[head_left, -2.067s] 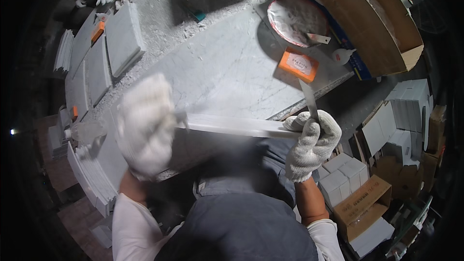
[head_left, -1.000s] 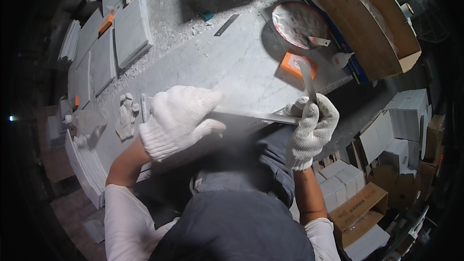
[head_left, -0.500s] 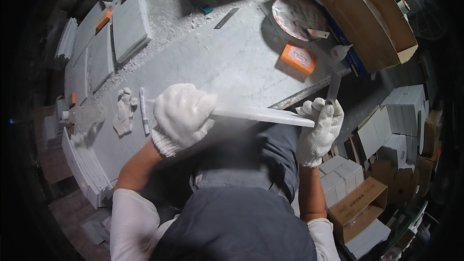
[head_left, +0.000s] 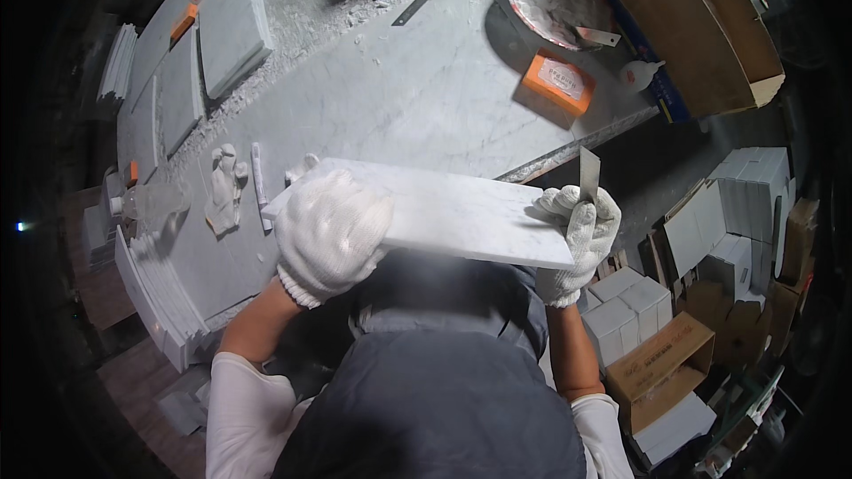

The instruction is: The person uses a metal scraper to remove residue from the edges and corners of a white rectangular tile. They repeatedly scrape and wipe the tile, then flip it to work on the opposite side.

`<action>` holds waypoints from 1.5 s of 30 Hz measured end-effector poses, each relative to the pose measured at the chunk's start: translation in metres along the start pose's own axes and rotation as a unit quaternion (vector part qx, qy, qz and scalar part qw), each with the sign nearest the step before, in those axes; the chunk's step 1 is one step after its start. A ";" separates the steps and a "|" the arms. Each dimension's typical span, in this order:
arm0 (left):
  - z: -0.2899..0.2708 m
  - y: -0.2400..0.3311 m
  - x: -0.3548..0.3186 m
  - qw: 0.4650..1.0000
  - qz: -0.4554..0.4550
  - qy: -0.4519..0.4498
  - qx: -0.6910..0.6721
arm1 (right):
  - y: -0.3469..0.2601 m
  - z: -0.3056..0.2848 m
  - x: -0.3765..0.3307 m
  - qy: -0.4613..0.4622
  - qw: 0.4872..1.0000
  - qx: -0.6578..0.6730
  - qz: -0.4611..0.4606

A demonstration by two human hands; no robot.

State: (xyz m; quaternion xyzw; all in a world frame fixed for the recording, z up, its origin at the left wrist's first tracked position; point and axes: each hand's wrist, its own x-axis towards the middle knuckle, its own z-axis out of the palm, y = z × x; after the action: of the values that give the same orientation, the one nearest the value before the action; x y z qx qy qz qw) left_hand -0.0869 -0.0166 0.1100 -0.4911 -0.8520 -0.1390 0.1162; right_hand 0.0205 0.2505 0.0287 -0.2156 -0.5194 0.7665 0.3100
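Observation:
A long white marble tile [head_left: 461,213] is held level above my lap, its broad face visible. My left hand [head_left: 333,222], in a white knitted glove, is closed over the tile's left part and hides much of that end. At the other end, my gloved right hand [head_left: 581,235] steadies the tile's edge with its palm and fingers. A flat metal blade [head_left: 589,175] stands up between the fingers of the same hand; its lower end is hidden. Pale haze hangs by the tile's near edge.
Beyond the tile lies a marble worktop [head_left: 435,98] with an orange box [head_left: 558,82], a bowl of white paste [head_left: 555,0] and a steel ruler [head_left: 415,6]. A spare glove [head_left: 226,186] lies left. Stacked tiles [head_left: 155,293] and white cartons [head_left: 630,310] flank me.
The tile has tilted from nearly edge-on to showing its broad face. My right hand has come slightly left, with the blade still in it. The view has shifted a little.

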 end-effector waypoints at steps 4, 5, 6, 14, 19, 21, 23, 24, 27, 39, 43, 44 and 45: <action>-0.001 0.002 -0.002 1.000 0.007 0.010 0.012 | -0.006 -0.005 0.004 -0.045 0.999 -0.013 0.016; -0.002 0.002 -0.002 1.000 0.008 0.013 0.011 | -0.009 -0.007 0.007 -0.067 0.997 -0.011 0.021; -0.002 0.002 -0.002 1.000 0.007 0.013 0.007 | -0.012 -0.009 0.011 -0.070 0.997 -0.013 0.041; -0.009 -0.015 0.023 1.000 -0.003 -0.019 -0.020 | -0.037 -0.016 0.020 -0.093 0.984 -0.051 0.142; -0.014 -0.052 0.071 0.991 0.070 -0.071 -0.086 | -0.045 -0.010 0.005 -0.095 0.980 -0.044 0.168; -0.010 -0.063 0.090 0.986 0.108 -0.081 -0.101 | -0.044 -0.010 -0.003 -0.050 0.978 -0.057 0.195; 0.000 -0.073 0.111 0.979 0.138 -0.089 -0.120 | -0.042 -0.011 -0.008 -0.013 0.975 -0.027 0.221; 0.004 -0.077 0.120 0.978 0.144 -0.105 -0.109 | -0.040 -0.013 -0.010 -0.037 0.974 -0.133 0.181; 0.021 -0.084 0.153 0.958 0.119 -0.233 -0.115 | -0.035 -0.016 -0.019 -0.040 0.969 -0.131 0.206; 0.104 -0.058 0.204 0.886 0.117 -0.414 -0.175 | -0.003 -0.034 -0.058 0.205 0.835 0.272 0.432; 0.134 -0.056 0.181 0.932 0.138 -0.293 -0.162 | 0.011 -0.055 -0.025 0.177 0.884 0.171 0.398; 0.139 -0.054 0.175 0.949 0.156 -0.230 -0.145 | 0.011 -0.060 -0.013 0.218 0.892 0.105 0.381; 0.144 -0.052 0.169 0.954 0.149 -0.206 -0.159 | 0.007 -0.068 0.002 0.131 0.918 0.103 0.360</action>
State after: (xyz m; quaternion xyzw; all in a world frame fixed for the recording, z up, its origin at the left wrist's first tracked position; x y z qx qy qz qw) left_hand -0.2242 0.1451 0.0260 -0.6424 -0.7416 -0.1497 -0.1219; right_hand 0.0617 0.2952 -0.0028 -0.4534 -0.2797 0.8404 0.0992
